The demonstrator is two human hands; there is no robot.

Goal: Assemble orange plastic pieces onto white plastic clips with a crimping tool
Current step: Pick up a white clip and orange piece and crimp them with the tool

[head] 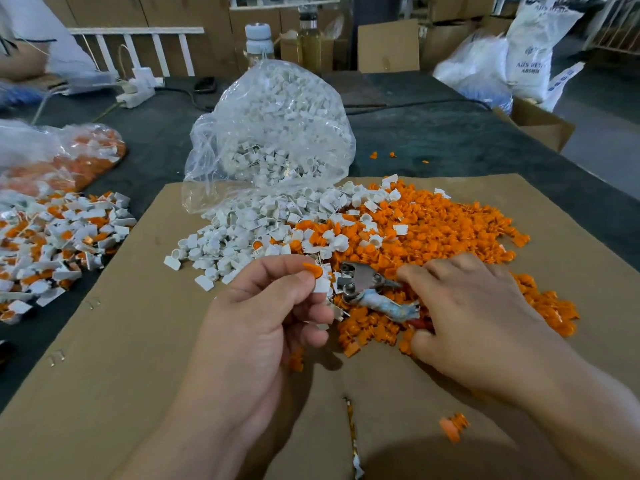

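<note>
My left hand pinches a white clip with an orange piece seated on top, held just above the cardboard. My right hand reaches down over the crimping tool, which lies on the orange pile with its metal jaws pointing left; its fingers curl around the taped handle, partly hiding it. Loose orange pieces form a wide heap on the right. Loose white clips spill from a clear plastic bag.
A brown cardboard sheet covers the dark table. At the left lie a heap of assembled white-and-orange parts and another bag of them. Bottles, a power strip, boxes and white sacks stand behind.
</note>
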